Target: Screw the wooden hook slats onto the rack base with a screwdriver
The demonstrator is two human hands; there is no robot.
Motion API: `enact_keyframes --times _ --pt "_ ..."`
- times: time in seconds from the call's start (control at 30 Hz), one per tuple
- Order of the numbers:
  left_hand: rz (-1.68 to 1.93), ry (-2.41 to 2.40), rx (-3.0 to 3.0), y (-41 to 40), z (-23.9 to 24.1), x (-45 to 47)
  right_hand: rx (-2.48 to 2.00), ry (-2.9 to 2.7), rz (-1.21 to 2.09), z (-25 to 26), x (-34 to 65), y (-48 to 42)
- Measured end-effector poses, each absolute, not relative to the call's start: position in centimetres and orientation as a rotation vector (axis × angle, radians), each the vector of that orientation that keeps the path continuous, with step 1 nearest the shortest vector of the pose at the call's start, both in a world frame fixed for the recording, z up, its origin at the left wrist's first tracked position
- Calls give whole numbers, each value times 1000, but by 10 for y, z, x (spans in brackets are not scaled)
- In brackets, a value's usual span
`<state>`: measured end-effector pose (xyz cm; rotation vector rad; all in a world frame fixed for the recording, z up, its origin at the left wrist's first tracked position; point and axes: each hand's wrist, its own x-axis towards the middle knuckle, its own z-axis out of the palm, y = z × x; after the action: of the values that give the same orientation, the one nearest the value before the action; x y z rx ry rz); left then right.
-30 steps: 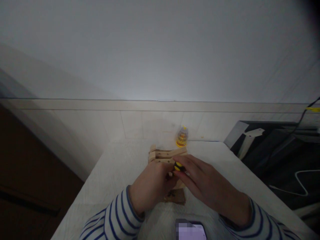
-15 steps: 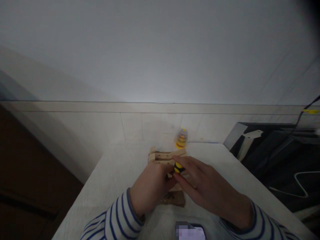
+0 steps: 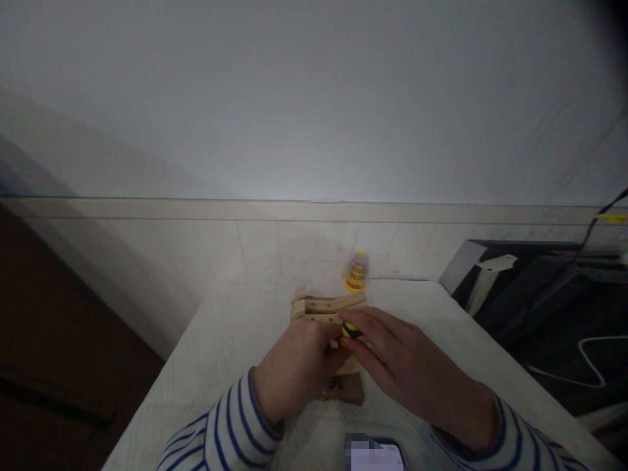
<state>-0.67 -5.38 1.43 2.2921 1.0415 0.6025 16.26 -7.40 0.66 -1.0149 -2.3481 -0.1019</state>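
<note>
A yellow-and-black screwdriver (image 3: 350, 329) stands almost on end between my two hands, its top toward me and its tip hidden. My right hand (image 3: 400, 356) pinches its handle between thumb and fingertips. Closed at the handle's lower left side is my left hand (image 3: 304, 356), with thumb and forefinger against it; its other fingers are out of sight. Beneath both hands lies a light wooden assembly (image 3: 318, 305) of slats with small holes, partly covered. A brown flat piece with dark marks (image 3: 346, 389) shows at its near side.
Behind the wood, a clear cone-shaped case with a yellow base (image 3: 356, 273) stands by the wall. A phone (image 3: 377, 454) lies at the white table's (image 3: 235, 314) near edge. Dark panels and a white cable (image 3: 596, 366) are beyond the table's right side.
The screwdriver's handle has turned slightly in my right fingers, so its yellow and black bands show differently. Both hands stay in nearly the same place.
</note>
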Motion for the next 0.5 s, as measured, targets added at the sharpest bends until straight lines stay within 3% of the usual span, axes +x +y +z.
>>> enact_keyframes --times 0.5 --pt "628 1070 2276 -53 11 -5 -1028 -2366 -33 5 164 -72"
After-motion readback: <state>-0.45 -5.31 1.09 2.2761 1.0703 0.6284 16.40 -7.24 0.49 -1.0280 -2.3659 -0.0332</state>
